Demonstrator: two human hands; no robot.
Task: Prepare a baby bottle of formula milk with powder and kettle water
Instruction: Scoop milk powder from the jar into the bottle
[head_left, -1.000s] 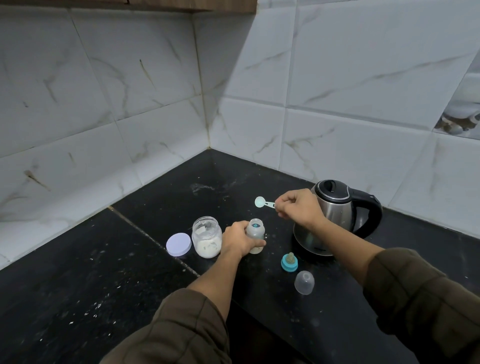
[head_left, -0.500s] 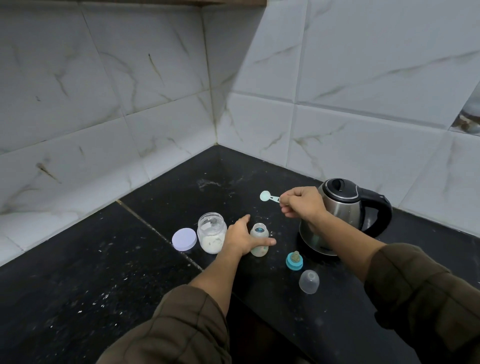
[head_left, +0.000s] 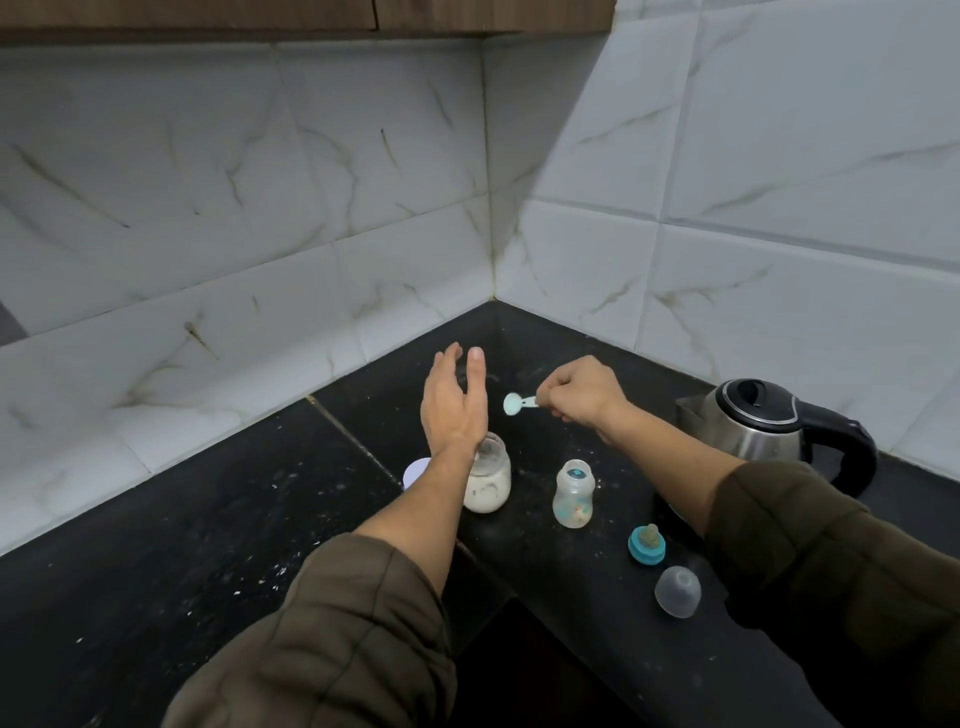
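Head view. Worktop (head_left: 208, 545): black, set in a tiled corner.
- Bottle (head_left: 573, 493): upright, uncapped, mid-worktop, untouched.
- Jar (head_left: 488, 480): open, powder inside, at bottle's 9 o'clock.
- Lid (head_left: 415, 473): at jar's 9 o'clock, partly hidden by forearm.
- Kettle (head_left: 763, 431): at bottle's 2 o'clock.
- Teat (head_left: 647, 544): at 4 o'clock.
- Cap (head_left: 678, 591): at 5 o'clock.
- Left grip (head_left: 452, 410): fingers straight, empty, raised over jar.
- Right grip (head_left: 584, 397): raised at bottle's 12 o'clock, pinching scoop (head_left: 514, 404), bowl toward 9 o'clock.

This is a home kitchen corner. A black speckled stone counter (head_left: 156, 545) lies beneath the fingers (head_left: 475, 364), and marble-look wall tiles (head_left: 779, 312) meet just beyond them. A wooden cabinet (head_left: 208, 13) hangs high above, and an electric kettle (head_left: 753, 431) stands to their right.
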